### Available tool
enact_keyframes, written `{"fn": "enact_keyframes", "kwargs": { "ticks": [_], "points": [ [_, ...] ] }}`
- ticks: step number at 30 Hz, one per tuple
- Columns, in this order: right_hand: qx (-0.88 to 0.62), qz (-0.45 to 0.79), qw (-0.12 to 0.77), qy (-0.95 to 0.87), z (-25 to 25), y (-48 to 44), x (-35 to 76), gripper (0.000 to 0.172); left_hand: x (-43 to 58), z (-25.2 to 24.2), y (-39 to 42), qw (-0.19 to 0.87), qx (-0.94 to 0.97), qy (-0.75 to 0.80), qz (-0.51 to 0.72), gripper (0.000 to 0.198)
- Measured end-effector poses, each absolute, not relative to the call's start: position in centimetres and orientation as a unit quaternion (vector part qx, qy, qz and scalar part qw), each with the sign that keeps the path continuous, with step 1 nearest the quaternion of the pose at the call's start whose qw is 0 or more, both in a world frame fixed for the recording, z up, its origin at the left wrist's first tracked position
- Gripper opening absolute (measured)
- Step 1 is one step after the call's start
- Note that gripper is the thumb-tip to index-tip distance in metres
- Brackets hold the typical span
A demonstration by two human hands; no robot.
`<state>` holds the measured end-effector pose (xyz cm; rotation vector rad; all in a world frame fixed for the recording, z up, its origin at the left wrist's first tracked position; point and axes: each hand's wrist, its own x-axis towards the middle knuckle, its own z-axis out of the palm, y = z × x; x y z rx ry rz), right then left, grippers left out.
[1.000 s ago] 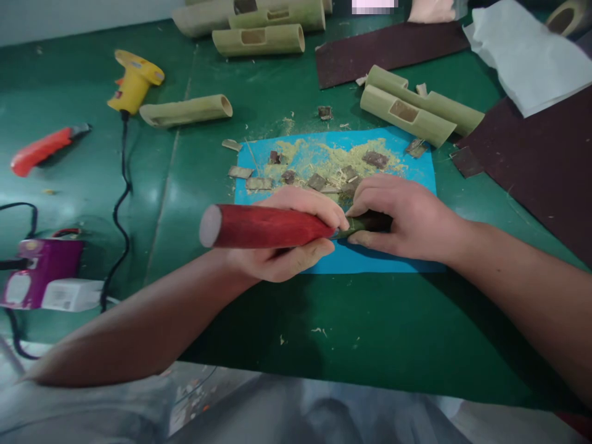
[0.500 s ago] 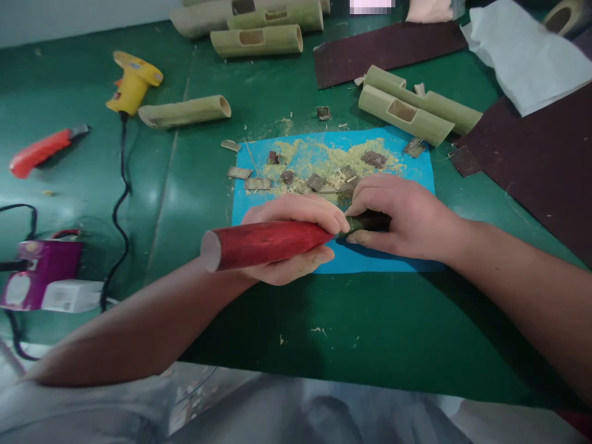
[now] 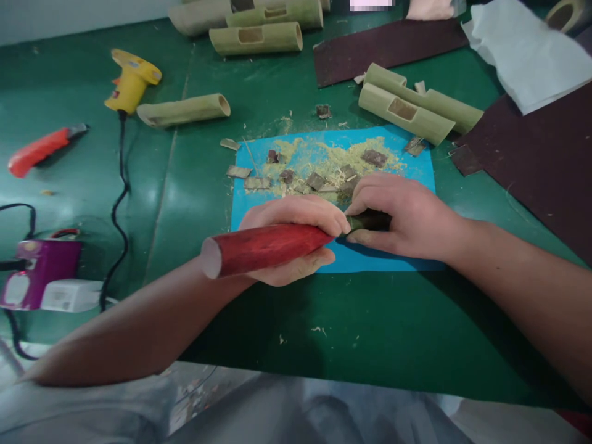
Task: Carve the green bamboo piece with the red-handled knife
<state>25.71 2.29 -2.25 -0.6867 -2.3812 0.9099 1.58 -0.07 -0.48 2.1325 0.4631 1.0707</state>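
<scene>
My left hand [image 3: 291, 213] is closed around a red-handled tool [image 3: 263, 250]. Its thick, flat-ended handle points left toward me and narrows to the right; the working end is hidden by my fingers. My right hand [image 3: 402, 213] pinches a dark green piece of bamboo [image 3: 367, 222] from the right, and the fingertips of both hands meet beside it. Both hands are low over a blue sheet [image 3: 388, 264]. Pale yellow-green shavings [image 3: 319, 157] and several small brown chips [image 3: 316, 180] lie on the sheet just beyond them.
At the back lie bamboo tubes with cut windows [image 3: 259, 38], others at right [image 3: 407, 114]. To the left are a bamboo tube [image 3: 185, 111], a yellow hot glue gun [image 3: 132, 77], a red cutter [image 3: 41, 151] and a purple power block [image 3: 49, 268]. Brown sheets [image 3: 550, 148] cover the right.
The flat end of the red handle has tipped slightly downward in view. Both hands keep nearly the same place and grip; the view has shifted a little.
</scene>
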Motion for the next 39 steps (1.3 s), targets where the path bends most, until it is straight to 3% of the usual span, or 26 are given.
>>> {"fn": "enact_keyframes", "kwargs": {
  "ticks": [12,18,31,39],
  "points": [
    [-0.259,0.333,0.243,-0.873,-2.3,2.2,25.7,0.016,1.7,-0.4,0.1,0.325,0.824,0.181,0.427,0.019],
    [-0.268,0.329,0.243,-0.872,-2.3,2.2,25.6,0.015,1.4,-0.1,-0.2,0.262,0.869,0.172,0.383,0.027],
    [-0.263,0.307,0.245,-0.881,-2.5,2.2,25.6,0.015,2.4,0.3,-1.7,0.180,0.846,0.273,0.422,0.014],
    [-0.268,0.307,0.246,-0.879,-2.6,2.4,25.8,0.018,2.3,-0.1,-1.6,0.125,0.846,0.244,0.457,0.013]
  ]
}}
